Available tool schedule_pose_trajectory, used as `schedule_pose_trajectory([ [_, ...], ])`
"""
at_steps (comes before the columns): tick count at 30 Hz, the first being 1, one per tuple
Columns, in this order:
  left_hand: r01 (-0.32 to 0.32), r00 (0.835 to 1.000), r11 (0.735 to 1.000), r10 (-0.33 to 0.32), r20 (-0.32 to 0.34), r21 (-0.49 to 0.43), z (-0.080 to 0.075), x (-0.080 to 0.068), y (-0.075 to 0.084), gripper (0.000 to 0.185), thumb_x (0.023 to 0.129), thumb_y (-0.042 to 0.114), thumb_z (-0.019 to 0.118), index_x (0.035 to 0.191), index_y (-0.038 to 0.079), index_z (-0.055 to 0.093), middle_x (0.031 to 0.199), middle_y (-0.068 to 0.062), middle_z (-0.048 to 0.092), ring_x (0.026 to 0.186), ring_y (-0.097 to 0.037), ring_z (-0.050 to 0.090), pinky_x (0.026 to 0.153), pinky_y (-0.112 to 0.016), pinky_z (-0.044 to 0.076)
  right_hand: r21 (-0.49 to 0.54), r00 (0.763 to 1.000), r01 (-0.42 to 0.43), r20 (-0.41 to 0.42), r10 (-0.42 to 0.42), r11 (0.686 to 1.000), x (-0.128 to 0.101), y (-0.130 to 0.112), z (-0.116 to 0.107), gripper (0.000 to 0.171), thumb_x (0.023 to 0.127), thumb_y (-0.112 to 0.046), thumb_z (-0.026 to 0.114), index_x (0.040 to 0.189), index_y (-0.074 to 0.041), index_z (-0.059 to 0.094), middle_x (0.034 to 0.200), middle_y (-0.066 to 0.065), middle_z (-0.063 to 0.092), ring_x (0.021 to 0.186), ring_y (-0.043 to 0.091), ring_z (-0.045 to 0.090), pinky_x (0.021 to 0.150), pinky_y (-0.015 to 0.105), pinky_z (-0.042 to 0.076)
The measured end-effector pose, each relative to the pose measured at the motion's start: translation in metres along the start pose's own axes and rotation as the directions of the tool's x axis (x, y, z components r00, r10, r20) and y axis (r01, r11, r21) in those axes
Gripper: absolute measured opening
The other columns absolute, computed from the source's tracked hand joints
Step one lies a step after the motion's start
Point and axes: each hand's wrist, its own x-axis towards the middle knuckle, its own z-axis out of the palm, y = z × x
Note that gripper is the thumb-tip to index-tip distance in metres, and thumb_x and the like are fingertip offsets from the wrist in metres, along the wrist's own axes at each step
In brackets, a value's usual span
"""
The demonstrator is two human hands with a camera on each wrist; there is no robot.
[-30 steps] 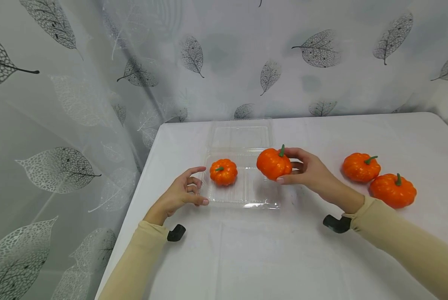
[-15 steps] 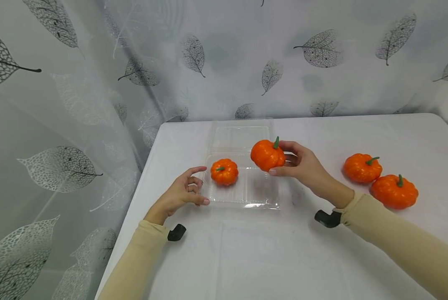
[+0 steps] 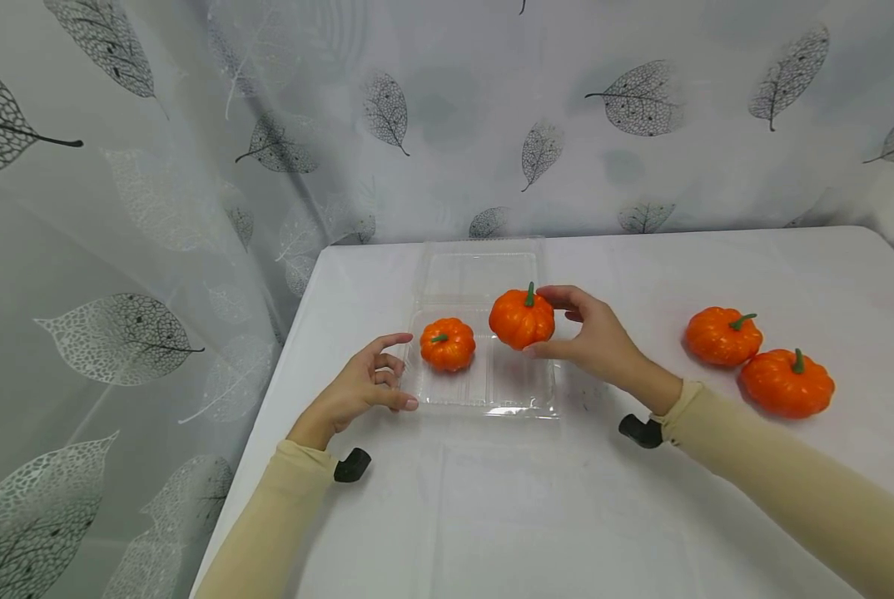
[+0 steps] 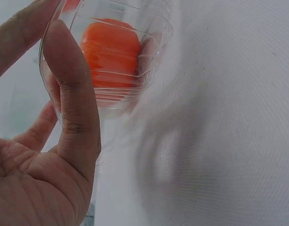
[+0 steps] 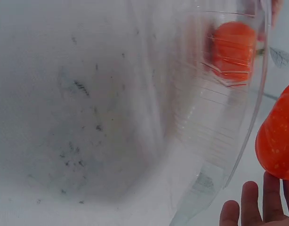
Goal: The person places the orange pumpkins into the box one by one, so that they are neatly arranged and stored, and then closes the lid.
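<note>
From the near side, the head camera looks forward and down on the table (image 3: 552, 516); both wrist cameras, low and close, also see the clear container (image 3: 522, 411).

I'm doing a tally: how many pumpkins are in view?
4. One pumpkin sits in the clear container's left half; another pumpkin is in the right-hand grip above its right half; the rear pumpkin and front pumpkin rest on the table at right.

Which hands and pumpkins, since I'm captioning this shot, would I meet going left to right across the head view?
Left hand → pumpkin nearest it → held pumpkin → right hand → back pumpkin of the pair at right → front pumpkin of that pair.
</note>
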Motion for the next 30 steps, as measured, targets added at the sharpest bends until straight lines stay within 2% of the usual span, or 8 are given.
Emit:
schedule_pose_trajectory([
  [6,-0.002,1.000,1.000,0.002,0.000,-0.004,-0.001,0.000,-0.002,0.096,0.058,0.003,0.086,0.139,0.020,0.036,0.095,-0.014,0.042,0.065,-0.023,0.047,0.063,-0.042,0.053,-0.040,1.000,-0.006,0.010,0.006,0.999,-0.002,-0.002,0.005,0.076,0.065,-0.029,0.085,0.129,-0.014,0.047,0.127,-0.001,0.049,0.119,0.022,0.042,0.101,0.046,0.029],
  [11,0.002,1.000,1.000,-0.002,-0.002,-0.012,-0.001,0.000,-0.002,0.096,0.058,0.004,0.086,0.139,0.019,0.036,0.095,-0.014,0.042,0.064,-0.023,0.047,0.063,-0.042,0.053,-0.099,1.000,-0.020,0.020,0.022,0.995,-0.001,0.006,0.010,0.080,0.062,-0.033,0.086,0.130,-0.018,0.046,0.128,-0.005,0.046,0.125,0.020,0.036,0.101,0.052,0.027],
  [19,0.010,1.000,1.000,-0.011,-0.003,-0.012,-0.001,0.001,-0.002,0.097,0.057,0.004,0.086,0.138,0.020,0.037,0.096,-0.013,0.042,0.064,-0.023,0.047,0.063,-0.042,0.053,-0.214,0.999,0.012,0.048,-0.002,0.977,0.000,0.010,0.018,0.080,0.059,-0.032,0.087,0.127,-0.018,0.049,0.128,-0.003,0.046,0.124,0.024,0.035,0.102,0.049,0.028],
  [24,0.005,1.000,1.000,-0.005,0.001,-0.007,-0.001,0.001,-0.002,0.097,0.057,0.005,0.086,0.139,0.021,0.036,0.096,-0.013,0.042,0.065,-0.023,0.047,0.063,-0.042,0.053,-0.333,0.998,0.044,0.057,-0.027,0.942,0.000,0.011,0.021,0.080,0.058,-0.034,0.087,0.126,-0.016,0.051,0.128,0.001,0.048,0.128,0.027,0.030,0.104,0.050,0.024],
  [30,-0.004,1.000,1.000,0.004,0.006,-0.008,-0.001,0.001,-0.002,0.097,0.058,0.002,0.086,0.139,0.019,0.035,0.096,-0.013,0.041,0.065,-0.023,0.047,0.062,-0.042,0.053,-0.486,0.993,0.108,0.086,-0.075,0.867,0.001,0.013,0.023,0.079,0.058,-0.037,0.086,0.124,-0.010,0.054,0.123,0.007,0.054,0.131,0.034,0.024,0.107,0.054,0.010],
])
